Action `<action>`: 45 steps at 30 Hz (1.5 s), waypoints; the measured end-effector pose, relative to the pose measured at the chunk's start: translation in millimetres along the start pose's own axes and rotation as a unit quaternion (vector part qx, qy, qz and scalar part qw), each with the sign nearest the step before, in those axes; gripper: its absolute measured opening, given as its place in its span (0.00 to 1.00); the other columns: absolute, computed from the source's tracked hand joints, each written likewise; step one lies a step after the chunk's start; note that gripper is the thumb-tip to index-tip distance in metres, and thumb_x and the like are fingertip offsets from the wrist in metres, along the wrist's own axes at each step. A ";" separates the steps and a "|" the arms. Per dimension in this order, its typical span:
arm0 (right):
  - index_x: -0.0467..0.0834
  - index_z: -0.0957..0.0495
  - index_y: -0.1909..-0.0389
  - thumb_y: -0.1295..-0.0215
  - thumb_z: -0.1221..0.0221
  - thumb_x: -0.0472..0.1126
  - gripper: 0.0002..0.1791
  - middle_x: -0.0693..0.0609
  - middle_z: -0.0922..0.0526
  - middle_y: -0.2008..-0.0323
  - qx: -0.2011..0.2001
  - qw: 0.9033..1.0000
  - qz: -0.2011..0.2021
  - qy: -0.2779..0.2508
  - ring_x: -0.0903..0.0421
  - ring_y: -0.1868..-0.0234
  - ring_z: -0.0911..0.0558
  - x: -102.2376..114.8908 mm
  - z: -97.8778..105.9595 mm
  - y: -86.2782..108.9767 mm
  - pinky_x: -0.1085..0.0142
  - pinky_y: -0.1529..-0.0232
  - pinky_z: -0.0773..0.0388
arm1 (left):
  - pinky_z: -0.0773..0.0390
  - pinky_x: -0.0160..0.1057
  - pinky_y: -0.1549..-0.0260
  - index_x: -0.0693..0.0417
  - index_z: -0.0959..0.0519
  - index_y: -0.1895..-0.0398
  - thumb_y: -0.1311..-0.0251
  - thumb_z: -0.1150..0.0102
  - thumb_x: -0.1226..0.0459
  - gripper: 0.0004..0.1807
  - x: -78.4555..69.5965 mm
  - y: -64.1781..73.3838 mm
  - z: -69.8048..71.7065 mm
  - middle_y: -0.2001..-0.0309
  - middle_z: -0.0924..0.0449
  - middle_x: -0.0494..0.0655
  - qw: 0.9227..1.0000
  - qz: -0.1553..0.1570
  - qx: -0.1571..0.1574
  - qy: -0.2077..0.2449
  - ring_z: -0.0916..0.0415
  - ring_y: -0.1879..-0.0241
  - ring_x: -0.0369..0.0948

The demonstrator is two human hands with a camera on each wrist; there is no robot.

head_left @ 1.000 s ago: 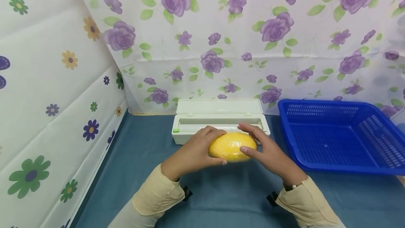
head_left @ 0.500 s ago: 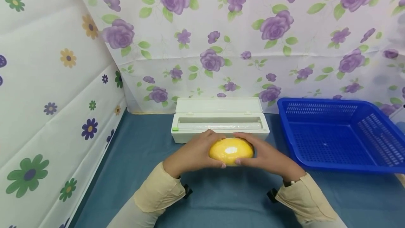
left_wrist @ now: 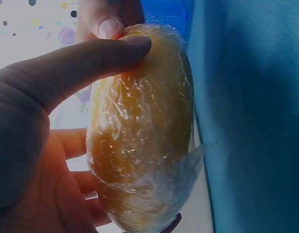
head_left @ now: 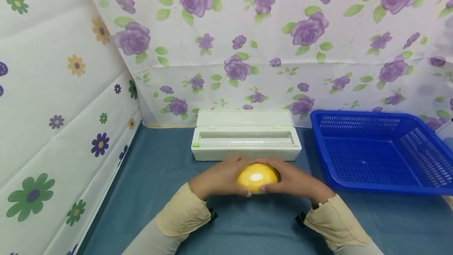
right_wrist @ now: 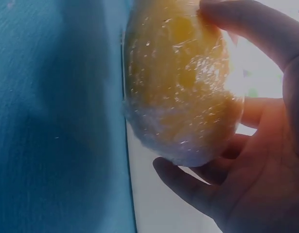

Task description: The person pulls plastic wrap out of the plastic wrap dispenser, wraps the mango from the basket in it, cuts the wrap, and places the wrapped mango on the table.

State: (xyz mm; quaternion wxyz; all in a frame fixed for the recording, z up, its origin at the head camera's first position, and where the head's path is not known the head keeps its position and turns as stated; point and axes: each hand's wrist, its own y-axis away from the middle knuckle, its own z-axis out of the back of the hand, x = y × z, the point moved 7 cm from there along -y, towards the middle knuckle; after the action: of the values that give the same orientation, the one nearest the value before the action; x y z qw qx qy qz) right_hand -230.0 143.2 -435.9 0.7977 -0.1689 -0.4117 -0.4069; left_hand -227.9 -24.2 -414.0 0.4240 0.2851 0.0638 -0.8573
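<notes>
A yellow oval fruit [head_left: 257,178], wrapped in clear cling film, is held between both hands in front of the white box. My left hand [head_left: 223,176] grips its left end, with the thumb [left_wrist: 91,65] across its surface in the left wrist view. On the other end, my right hand [head_left: 294,180] has its fingers curled round the far side and its thumb on the near side. Wrinkled film shows on the fruit [right_wrist: 183,82] in the right wrist view, and a loose film edge [left_wrist: 195,160] sticks out in the left one.
Just behind the hands stands a white cling film dispenser [head_left: 245,154], its lid [head_left: 244,118] raised and a film roll [head_left: 245,141] inside. A blue plastic basket [head_left: 361,186] sits to the right on the teal cloth [head_left: 159,156]. Flowered sheets [head_left: 212,70] border the back and left.
Both hands have brought the fruit lower and nearer to me, away from the dispenser. The right hand, looser a second ago, has closed round its end. The fruit's long side has turned.
</notes>
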 end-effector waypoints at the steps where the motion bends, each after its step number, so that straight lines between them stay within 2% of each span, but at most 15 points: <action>1: 0.59 0.35 0.27 0.39 0.30 0.56 0.40 0.51 0.28 0.36 0.003 1.000 0.002 0.002 0.53 0.44 0.25 -0.5 -1.2 -0.4 0.56 0.43 0.26 | 0.24 0.41 0.49 0.36 0.35 0.26 0.49 0.23 0.49 0.47 0.4 -0.2 -1.7 0.38 0.29 0.46 1.000 0.003 0.004 -0.002 0.28 0.51 0.39; 9: 0.55 0.34 0.29 0.40 0.30 0.56 0.40 0.53 0.26 0.37 0.011 0.999 0.009 0.033 0.55 0.45 0.24 -4.5 -9.5 -4.6 0.57 0.43 0.26 | 0.23 0.40 0.52 0.42 0.31 0.29 0.53 0.20 0.52 0.45 3.3 -2.0 -11.5 0.44 0.27 0.45 1.000 0.007 0.012 -0.019 0.28 0.54 0.38; 17: 0.49 0.34 0.27 0.41 0.29 0.56 0.43 0.47 0.26 0.35 0.020 0.998 -0.009 0.059 0.50 0.39 0.25 -3.2 -17.6 -5.2 0.47 0.37 0.29 | 0.23 0.39 0.50 0.41 0.35 0.27 0.54 0.19 0.50 0.50 12.0 -8.3 -27.8 0.44 0.27 0.44 0.998 0.023 0.032 -0.054 0.29 0.52 0.37; 26: 0.49 0.34 0.27 0.40 0.29 0.55 0.42 0.47 0.26 0.35 0.020 0.998 0.004 0.066 0.50 0.38 0.26 0.1 -18.4 -5.6 0.46 0.37 0.29 | 0.24 0.40 0.50 0.42 0.37 0.25 0.55 0.19 0.51 0.52 13.4 -8.4 -30.5 0.43 0.26 0.45 0.997 0.034 0.043 -0.050 0.28 0.51 0.38; 35: 0.51 0.33 0.29 0.41 0.29 0.57 0.41 0.49 0.25 0.38 0.014 0.997 0.004 0.080 0.53 0.43 0.25 0.0 -19.2 -5.8 0.51 0.41 0.26 | 0.24 0.41 0.50 0.40 0.37 0.25 0.56 0.18 0.52 0.53 13.6 -7.9 -30.5 0.44 0.26 0.44 0.997 0.045 0.054 -0.036 0.28 0.52 0.38; 45: 0.45 0.35 0.27 0.41 0.29 0.57 0.45 0.47 0.26 0.36 0.019 0.995 0.007 0.094 0.52 0.42 0.24 0.9 -20.4 -5.6 0.51 0.42 0.25 | 0.24 0.40 0.51 0.41 0.39 0.24 0.58 0.17 0.49 0.56 14.7 -9.0 -31.6 0.45 0.26 0.45 0.997 0.040 0.060 -0.037 0.27 0.53 0.37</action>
State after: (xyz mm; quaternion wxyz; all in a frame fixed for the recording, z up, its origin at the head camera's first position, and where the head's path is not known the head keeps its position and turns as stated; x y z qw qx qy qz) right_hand -223.5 127.0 -447.9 0.8387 -0.1180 -0.3416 -0.4073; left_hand -228.0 -17.6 -449.4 0.4426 0.2804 -0.0147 -0.8516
